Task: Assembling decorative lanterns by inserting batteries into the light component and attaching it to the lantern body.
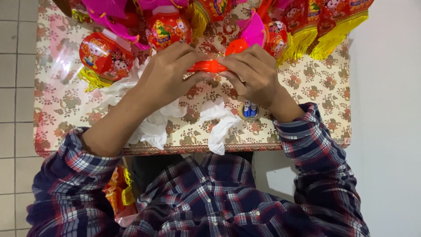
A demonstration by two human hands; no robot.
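Note:
Both hands meet above the middle of a small table with a floral cloth (307,87). My left hand (169,72) and my right hand (254,74) each pinch one end of an orange-red plastic handle piece (209,66), held level just above the cloth. A round orange-red knob (237,46) and a pink fan-shaped part (254,30) rise from its right end, behind my right fingers. Crumpled white tissue paper (153,125) lies under my left wrist.
Red toy lanterns (105,55) with yellow tassels (333,39) crowd the far side of the table. Two small batteries (250,109) lie near my right wrist. More white tissue (221,125) hangs over the near edge. A red and yellow ornament (117,195) sits below the table by my left sleeve.

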